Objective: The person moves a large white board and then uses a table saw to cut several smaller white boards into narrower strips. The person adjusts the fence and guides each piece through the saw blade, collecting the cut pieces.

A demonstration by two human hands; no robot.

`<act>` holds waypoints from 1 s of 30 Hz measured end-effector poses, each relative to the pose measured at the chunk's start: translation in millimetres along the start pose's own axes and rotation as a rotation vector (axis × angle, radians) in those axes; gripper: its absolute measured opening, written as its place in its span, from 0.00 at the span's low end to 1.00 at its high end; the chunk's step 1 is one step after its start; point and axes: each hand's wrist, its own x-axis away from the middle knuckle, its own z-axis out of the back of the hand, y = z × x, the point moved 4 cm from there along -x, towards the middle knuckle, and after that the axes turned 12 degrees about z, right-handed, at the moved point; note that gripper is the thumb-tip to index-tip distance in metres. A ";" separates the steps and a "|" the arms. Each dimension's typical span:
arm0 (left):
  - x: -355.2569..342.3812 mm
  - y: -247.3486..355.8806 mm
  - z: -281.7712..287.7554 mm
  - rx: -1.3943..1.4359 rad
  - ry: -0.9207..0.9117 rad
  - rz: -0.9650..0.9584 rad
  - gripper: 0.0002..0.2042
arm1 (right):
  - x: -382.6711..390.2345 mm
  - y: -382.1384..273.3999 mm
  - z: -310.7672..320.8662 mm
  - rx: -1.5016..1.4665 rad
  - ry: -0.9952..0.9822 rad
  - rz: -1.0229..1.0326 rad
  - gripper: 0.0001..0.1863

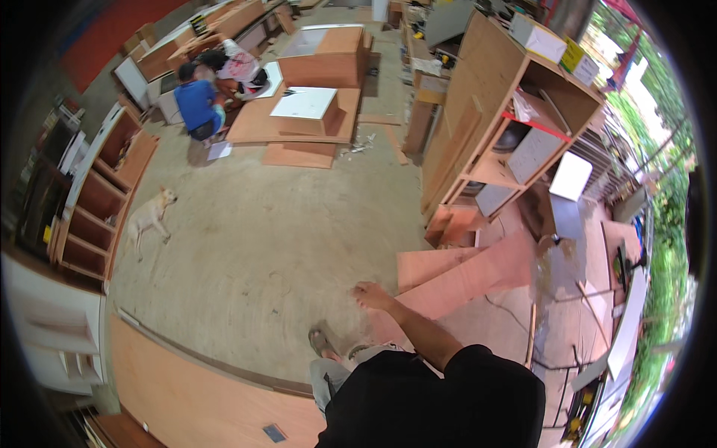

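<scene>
My right hand (pixel 368 295) reaches forward over the concrete floor, its fingers slightly blurred, loosely bent and apart. Nothing shows in it. Beneath my right forearm slants a long reddish plywood board (pixel 463 276), its far right end smeared; whether it lies on the floor or is held up I cannot tell. A second reddish board (pixel 433 266) lies partly under it. My left hand is out of sight. Below my right hand, one of my feet in a dark shoe (pixel 323 342) rests on the floor.
A tall wooden cabinet (pixel 478 112) stands at right. A large plywood sheet (pixel 209 381) lies near left, with a dog (pixel 151 218) beyond it. Far off, a person in blue (pixel 196 103) crouches beside another bent person (pixel 240 66), near a white-topped box (pixel 305 104). Open drawer-like shelving (pixel 97 198) stands left.
</scene>
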 end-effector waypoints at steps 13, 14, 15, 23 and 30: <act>-136.9 455.1 -29.6 -0.885 -0.270 -0.180 0.08 | 145.9 151.6 8.9 0.184 0.255 -0.834 0.21; -143.6 491.0 -41.0 -0.942 -0.278 -0.225 0.08 | 138.2 138.9 0.4 -0.045 0.489 -0.884 0.22; -148.5 526.6 -58.2 -0.996 -0.287 -0.277 0.09 | 132.4 122.1 -11.6 -0.150 0.603 -0.822 0.21; -150.7 662.9 -331.5 -1.136 -0.330 -0.427 0.03 | 124.9 97.5 -102.3 -0.650 0.775 -0.854 0.20; -126.6 561.5 -584.1 -1.555 -0.724 -0.477 0.11 | 198.3 124.7 -106.9 -0.961 1.352 -0.863 0.17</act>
